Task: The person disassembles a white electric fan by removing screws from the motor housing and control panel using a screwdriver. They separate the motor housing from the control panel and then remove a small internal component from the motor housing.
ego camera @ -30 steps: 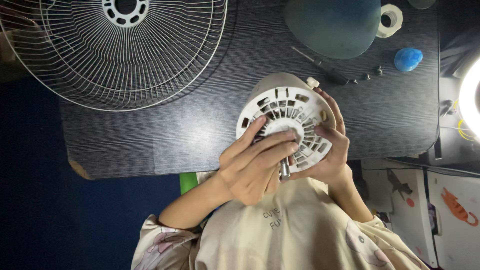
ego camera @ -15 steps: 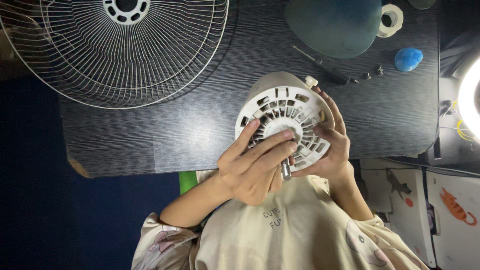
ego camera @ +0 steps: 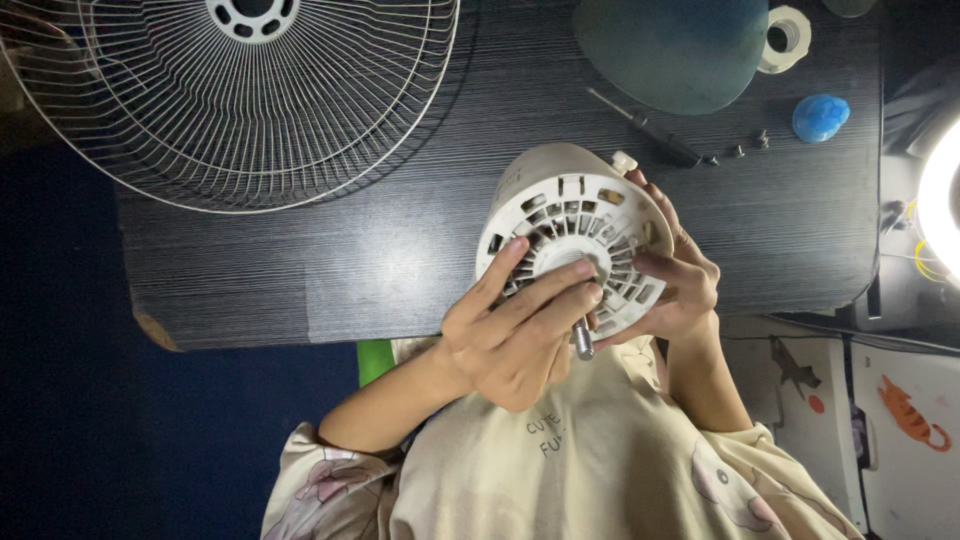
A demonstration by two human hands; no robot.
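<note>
I hold a white round fan motor housing (ego camera: 560,195) with a vented face over the near edge of a dark wooden table (ego camera: 380,260). My left hand (ego camera: 510,335) lies across the housing's face, its fingers spread over the vents beside the metal shaft (ego camera: 582,341) that sticks out toward me. My right hand (ego camera: 678,280) grips the housing's right rim, with the thumb on the face and the fingers behind it.
A large wire fan grille (ego camera: 250,100) lies at the table's back left. At the back right are a teal dome-shaped part (ego camera: 670,50), a tape roll (ego camera: 785,38), a screwdriver (ego camera: 650,130), small screws (ego camera: 740,150) and a blue lump (ego camera: 820,117). A bright ring light (ego camera: 940,200) glows at the right edge.
My left fingers have shifted slightly across the housing's face. The housing and my right hand have stayed nearly where they were.
</note>
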